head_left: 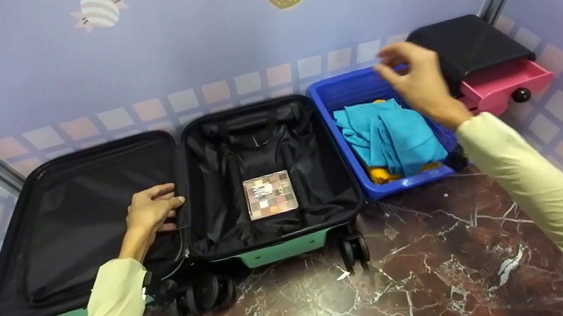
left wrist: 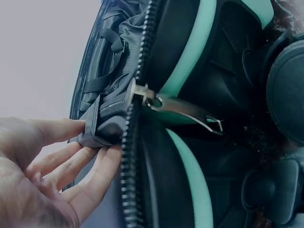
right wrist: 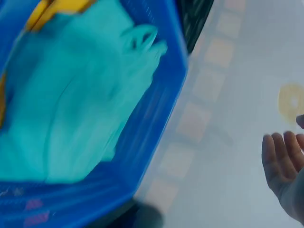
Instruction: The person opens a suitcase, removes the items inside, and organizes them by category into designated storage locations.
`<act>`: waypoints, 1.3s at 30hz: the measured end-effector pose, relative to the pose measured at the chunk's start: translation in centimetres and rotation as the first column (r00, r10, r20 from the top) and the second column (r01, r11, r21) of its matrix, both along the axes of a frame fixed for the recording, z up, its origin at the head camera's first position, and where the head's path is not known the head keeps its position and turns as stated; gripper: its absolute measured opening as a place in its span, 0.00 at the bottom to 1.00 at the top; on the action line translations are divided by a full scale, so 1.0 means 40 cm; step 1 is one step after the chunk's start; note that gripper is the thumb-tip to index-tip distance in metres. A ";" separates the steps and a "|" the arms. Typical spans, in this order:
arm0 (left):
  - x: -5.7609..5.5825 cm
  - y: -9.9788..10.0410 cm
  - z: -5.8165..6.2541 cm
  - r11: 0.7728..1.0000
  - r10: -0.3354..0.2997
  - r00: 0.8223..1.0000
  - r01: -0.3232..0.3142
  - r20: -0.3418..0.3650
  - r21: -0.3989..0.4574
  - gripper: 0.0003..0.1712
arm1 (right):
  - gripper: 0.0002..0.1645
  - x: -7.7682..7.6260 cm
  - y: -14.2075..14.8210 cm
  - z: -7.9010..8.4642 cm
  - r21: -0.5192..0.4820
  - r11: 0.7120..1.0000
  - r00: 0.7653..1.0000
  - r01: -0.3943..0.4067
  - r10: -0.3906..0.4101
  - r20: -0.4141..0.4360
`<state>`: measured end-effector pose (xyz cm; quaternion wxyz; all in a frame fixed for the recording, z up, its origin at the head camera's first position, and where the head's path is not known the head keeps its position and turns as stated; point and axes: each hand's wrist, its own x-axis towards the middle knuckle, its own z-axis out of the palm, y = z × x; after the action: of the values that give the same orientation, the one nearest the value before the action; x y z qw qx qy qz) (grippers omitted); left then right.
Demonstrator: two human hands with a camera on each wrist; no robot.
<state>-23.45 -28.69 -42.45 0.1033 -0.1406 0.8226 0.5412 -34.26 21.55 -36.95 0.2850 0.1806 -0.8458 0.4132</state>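
Observation:
An opened suitcase lies flat, with black lining and mint-green outer shell. At the fold between its halves, my left hand [head_left: 150,211] pinches the black fabric strip [left wrist: 90,126] between thumb and fingers. A metal zipper pull [left wrist: 185,111] hangs close by in the left wrist view. Inside the right half [head_left: 215,203] lies an eyeshadow palette [head_left: 269,195] with a clear lid. My right hand [head_left: 414,78], blurred, is in the air over a blue basket [head_left: 369,189], its fingers loosely bent and holding nothing. Turquoise cloth [head_left: 392,134] is heaped in the basket over something yellow [head_left: 380,174].
A black box [head_left: 474,45] with a pink drawer [head_left: 508,80] pulled partly out stands behind the basket at the right. The suitcase's left half [head_left: 90,213] reaches the wall. Black wheels [head_left: 354,251] stick out over the marbled floor [head_left: 330,310]. Patterned walls enclose the spot.

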 end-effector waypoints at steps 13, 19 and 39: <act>0.012 -0.022 -0.007 0.998 0.003 0.999 -0.006 0.048 0.070 0.41 | 0.20 -0.028 -0.240 0.019 0.309 0.858 0.879 -0.410 0.280 0.387; 0.012 -0.013 -0.002 1.000 -0.001 0.999 0.000 0.036 0.030 0.39 | 0.21 -0.036 -0.334 0.000 0.445 0.737 0.838 -0.509 0.305 0.453; 0.017 0.003 -0.001 0.998 -0.033 0.997 0.030 0.064 0.049 0.39 | 0.39 -0.004 -0.539 -0.148 0.600 0.456 0.699 -0.657 0.069 0.712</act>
<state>-22.75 -28.55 -42.48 0.1418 -0.1424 0.8076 0.5544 -34.42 -0.02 -42.87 -0.2183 0.3405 -0.9130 0.0533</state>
